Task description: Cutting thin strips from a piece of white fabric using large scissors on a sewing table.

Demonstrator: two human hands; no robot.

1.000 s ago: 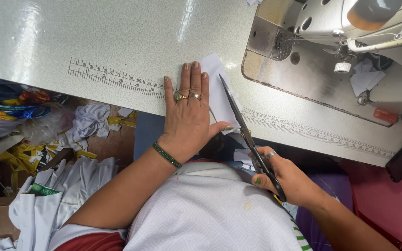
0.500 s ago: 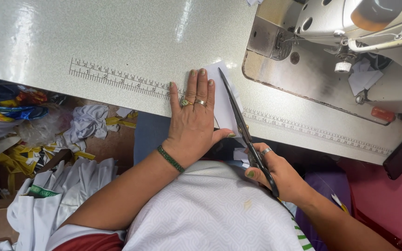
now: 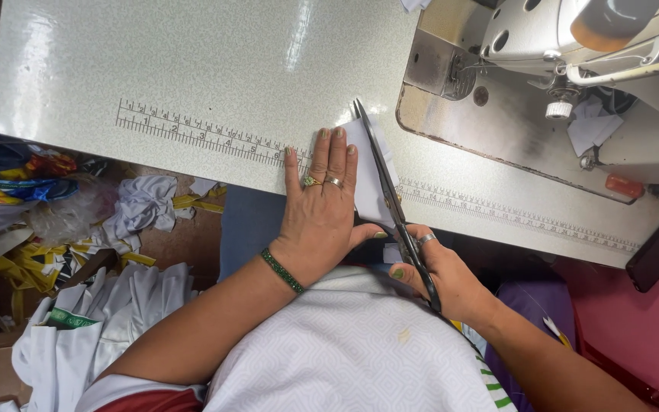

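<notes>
Small piece of white fabric (image 3: 368,172) lies flat on the near edge of the pale speckled sewing table (image 3: 192,69), just left of the machine bed. Most of it is hidden under the palm; only its right strip and upper corner show.

Left hand (image 3: 322,214): flat on the fabric, fingers straight and close together, pointing away from the body, thumb splayed toward the right. 2 rings on the fingers, a green beaded bracelet (image 3: 282,271) at the wrist.

Right hand (image 3: 440,275): closed around the handles of long black-handled steel scissors (image 3: 390,198). Blades run along the fabric's right side, tip pointing away, past the fabric's top corner. Blades look nearly together; cannot tell whether they bite the cloth or lie on it. 1 ring on this hand, green polish on the thumbnail.

A printed black ruler scale (image 3: 192,133) runs along the table's front edge; the left fingertips rest across it. A second stretch of scale (image 3: 520,217) continues right of the scissors.

Grey industrial sewing machine (image 3: 558,69) stands at the upper right, scraps of white cloth tucked beside its base.

Below the table, left: a heap of white garments (image 3: 108,320), yellow ribbon offcuts (image 3: 32,263), crumpled white scraps (image 3: 143,202). Person wears a white patterned top (image 3: 345,358).
</notes>
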